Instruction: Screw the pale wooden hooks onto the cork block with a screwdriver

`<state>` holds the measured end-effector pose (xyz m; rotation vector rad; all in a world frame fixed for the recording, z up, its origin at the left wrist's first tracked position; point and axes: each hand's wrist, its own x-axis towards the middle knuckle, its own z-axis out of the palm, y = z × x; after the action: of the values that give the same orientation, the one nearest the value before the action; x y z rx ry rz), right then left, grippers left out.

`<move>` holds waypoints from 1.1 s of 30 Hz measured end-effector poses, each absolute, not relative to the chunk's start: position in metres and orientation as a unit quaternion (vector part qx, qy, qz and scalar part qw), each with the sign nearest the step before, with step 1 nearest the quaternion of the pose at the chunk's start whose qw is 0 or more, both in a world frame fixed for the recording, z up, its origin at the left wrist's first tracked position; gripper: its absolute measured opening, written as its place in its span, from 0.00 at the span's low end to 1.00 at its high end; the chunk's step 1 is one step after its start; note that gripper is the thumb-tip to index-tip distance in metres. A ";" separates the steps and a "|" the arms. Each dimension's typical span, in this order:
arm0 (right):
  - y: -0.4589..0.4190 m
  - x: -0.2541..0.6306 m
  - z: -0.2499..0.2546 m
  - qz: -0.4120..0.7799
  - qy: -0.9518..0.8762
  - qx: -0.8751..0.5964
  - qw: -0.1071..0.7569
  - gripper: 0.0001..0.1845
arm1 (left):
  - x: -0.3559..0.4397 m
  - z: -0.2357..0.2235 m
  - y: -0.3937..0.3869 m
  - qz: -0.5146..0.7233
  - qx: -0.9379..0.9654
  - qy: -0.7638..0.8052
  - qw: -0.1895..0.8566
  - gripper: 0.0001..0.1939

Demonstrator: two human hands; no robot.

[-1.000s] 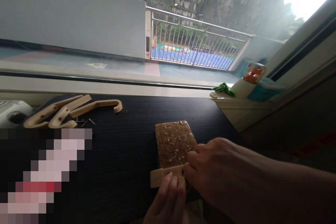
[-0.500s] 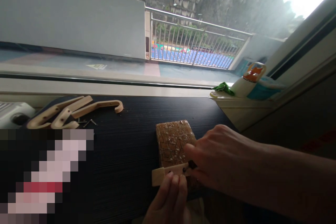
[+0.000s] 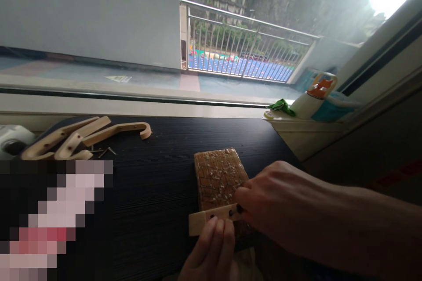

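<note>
Near the table's front, a pale wooden bar (image 3: 197, 223) with dark holes lies across a brown block (image 3: 216, 175) that has a cracked, flaky top. My left hand (image 3: 214, 248) is closed on the bar, fingertips pressed along its near side by a hole. My right hand (image 3: 273, 197) comes in from the right, its fingers closed round a small dark tool (image 3: 239, 208). The tool points at a hole toward the bar's right end; my fingers hide most of it, so its kind is unclear. The bar's right end is hidden too.
Several curved wooden hooks (image 3: 115, 134) and thin bent metal pieces (image 3: 107, 153) lie at the back left of the dark table (image 3: 158, 184). A white object (image 3: 13, 140) stands beyond them. On the sill are a green cloth (image 3: 281, 106) and a white-and-orange jug (image 3: 313, 96). A blurred patch covers the lower left.
The view has shifted slightly, so the hooks sit a little further left. Both hands keep their places at the bar, and my right hand's pose differs only slightly.
</note>
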<state>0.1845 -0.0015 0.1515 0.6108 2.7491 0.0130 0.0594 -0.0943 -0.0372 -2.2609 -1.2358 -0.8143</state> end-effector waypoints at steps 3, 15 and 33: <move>0.001 0.183 0.149 0.006 0.940 0.228 0.254 0.11 | 0.060 -0.034 -0.094 -0.296 -0.814 -0.453 0.212 0.12; -0.004 0.174 0.160 -0.060 0.957 0.165 0.233 0.11 | 0.060 -0.039 -0.095 -0.301 -0.807 -0.466 0.202 0.12; 0.001 0.178 0.148 0.004 0.956 0.234 0.177 0.10 | 0.058 -0.039 -0.092 -0.291 -0.820 -0.443 0.217 0.10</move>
<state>0.1781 0.0007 0.1477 0.6625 2.7061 0.0112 0.0584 -0.0924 -0.0391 -2.2713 -1.2284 -0.8058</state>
